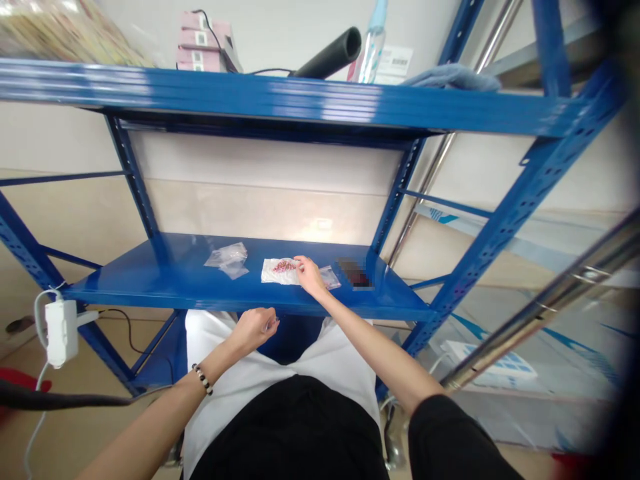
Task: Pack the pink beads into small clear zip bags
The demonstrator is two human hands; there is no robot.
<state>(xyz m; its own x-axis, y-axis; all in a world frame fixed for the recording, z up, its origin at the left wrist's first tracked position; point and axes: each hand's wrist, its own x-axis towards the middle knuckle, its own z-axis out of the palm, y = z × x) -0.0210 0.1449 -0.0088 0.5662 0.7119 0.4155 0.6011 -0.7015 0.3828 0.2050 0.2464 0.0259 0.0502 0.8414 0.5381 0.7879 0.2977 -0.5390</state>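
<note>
left hand (257, 329) curled, grip unclear | right hand (308, 273) at grainy reddish heap (283, 266), grip unclear | crinkled white sheet (269, 275)

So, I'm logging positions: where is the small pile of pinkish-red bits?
The pile lies slightly left of centre in the head view, on a white sheet on the blue metal shelf above the lap, by the right hand.

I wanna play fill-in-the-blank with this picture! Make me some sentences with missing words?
A black-and-white beaded bracelet circles the person's ____ wrist.
The person's bare ____ hand is nearer the small pinkish-red beads.
Those beads lie on a crinkled sheet coloured ____.
The long metal shelf beneath is painted ____.

Missing words: left; right; white; blue.
</note>
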